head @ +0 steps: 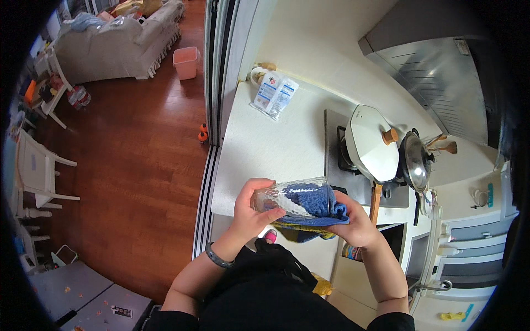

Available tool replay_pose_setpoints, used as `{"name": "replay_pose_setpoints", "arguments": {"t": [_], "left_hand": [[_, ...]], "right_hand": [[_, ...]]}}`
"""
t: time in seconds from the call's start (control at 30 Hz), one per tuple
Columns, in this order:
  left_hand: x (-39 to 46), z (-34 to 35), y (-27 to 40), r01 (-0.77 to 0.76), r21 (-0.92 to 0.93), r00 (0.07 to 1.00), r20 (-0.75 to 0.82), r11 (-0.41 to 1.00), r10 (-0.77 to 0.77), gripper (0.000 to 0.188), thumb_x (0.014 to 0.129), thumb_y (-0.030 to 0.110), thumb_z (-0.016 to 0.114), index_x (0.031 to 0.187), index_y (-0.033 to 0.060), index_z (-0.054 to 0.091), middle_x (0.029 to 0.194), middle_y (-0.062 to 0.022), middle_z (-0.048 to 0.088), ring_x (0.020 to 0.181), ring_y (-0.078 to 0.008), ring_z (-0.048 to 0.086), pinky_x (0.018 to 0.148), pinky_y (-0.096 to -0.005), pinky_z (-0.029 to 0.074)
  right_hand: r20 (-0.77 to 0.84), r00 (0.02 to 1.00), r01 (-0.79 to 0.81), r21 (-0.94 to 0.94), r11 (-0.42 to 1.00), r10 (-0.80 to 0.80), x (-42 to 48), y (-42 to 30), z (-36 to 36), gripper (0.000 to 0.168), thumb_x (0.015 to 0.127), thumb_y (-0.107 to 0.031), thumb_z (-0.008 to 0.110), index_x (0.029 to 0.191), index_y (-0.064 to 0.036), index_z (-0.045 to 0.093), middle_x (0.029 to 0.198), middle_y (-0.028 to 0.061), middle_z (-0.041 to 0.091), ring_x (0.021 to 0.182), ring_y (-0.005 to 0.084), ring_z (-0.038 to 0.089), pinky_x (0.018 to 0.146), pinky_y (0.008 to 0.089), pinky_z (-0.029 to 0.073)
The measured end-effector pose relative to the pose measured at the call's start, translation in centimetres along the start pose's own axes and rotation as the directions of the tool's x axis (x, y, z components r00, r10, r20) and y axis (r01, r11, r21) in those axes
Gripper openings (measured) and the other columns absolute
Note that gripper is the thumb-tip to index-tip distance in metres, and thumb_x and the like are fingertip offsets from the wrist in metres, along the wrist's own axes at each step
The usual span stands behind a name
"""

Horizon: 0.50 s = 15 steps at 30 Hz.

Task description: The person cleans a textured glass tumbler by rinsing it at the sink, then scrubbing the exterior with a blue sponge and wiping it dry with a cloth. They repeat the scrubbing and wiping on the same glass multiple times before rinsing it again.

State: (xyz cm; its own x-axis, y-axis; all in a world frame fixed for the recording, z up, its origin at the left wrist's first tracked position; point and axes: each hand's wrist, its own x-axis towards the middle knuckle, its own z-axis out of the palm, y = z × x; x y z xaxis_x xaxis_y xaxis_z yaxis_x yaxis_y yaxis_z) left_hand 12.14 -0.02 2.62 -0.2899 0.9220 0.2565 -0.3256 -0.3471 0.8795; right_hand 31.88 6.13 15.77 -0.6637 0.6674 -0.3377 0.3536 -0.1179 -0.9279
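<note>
My left hand point(256, 211) grips the base end of a clear textured glass point(269, 198), which lies on its side in the air with its mouth towards the right. My right hand point(356, 221) holds a blue and yellow cloth point(306, 236) at the mouth. Part of the cloth is bunched inside the glass, and the rest hangs below it. Both hands are in front of the edge of the white countertop point(265, 153). Some of my right fingers are hidden by the cloth.
A gas stove point(331, 136) bears a white lidded pan point(372, 145), its wooden handle point(376, 202) pointing towards me near my right hand, and a steel-lidded wok point(416, 161). Packets point(273, 95) lie at the counter's far corner. A range hood point(434, 82) overhangs the stove.
</note>
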Motion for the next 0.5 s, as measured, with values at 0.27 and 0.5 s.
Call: {"name": "replay_pose_setpoints", "arguments": {"t": [0.27, 0.5], "left_hand": [[1.0, 0.0, 0.3, 0.141, -0.205, 0.976, -0.134, 0.968, -0.171, 0.050, 0.079, 0.027, 0.072, 0.113, 0.0023, 0.045, 0.106, -0.0090, 0.054, 0.094, -0.0141, 0.054, 0.082, -0.0275, 0.047], [0.9, 1.0, 1.1, 0.339, -0.474, 0.906, -0.069, 0.813, -0.418, 0.040, 0.093, 0.040, 0.047, 0.112, 0.0049, 0.044, 0.102, -0.0101, 0.054, 0.090, -0.0150, 0.056, 0.074, -0.0292, 0.049]], "right_hand": [[-0.303, 0.890, 0.263, -0.269, 0.927, -0.340, -1.6, -2.0, -3.1, 0.043, 0.070, 0.008, 0.050, 0.112, -0.002, 0.056, 0.107, 0.0067, 0.052, 0.106, 0.0199, 0.050, 0.097, 0.0301, 0.033], [-0.381, 0.920, 0.069, 0.374, 0.925, 0.085, -1.1, -5.5, -0.9, 0.045, 0.073, 0.000, 0.048, 0.117, 0.003, 0.051, 0.107, 0.0121, 0.058, 0.103, 0.0245, 0.056, 0.096, 0.0354, 0.040]]}}
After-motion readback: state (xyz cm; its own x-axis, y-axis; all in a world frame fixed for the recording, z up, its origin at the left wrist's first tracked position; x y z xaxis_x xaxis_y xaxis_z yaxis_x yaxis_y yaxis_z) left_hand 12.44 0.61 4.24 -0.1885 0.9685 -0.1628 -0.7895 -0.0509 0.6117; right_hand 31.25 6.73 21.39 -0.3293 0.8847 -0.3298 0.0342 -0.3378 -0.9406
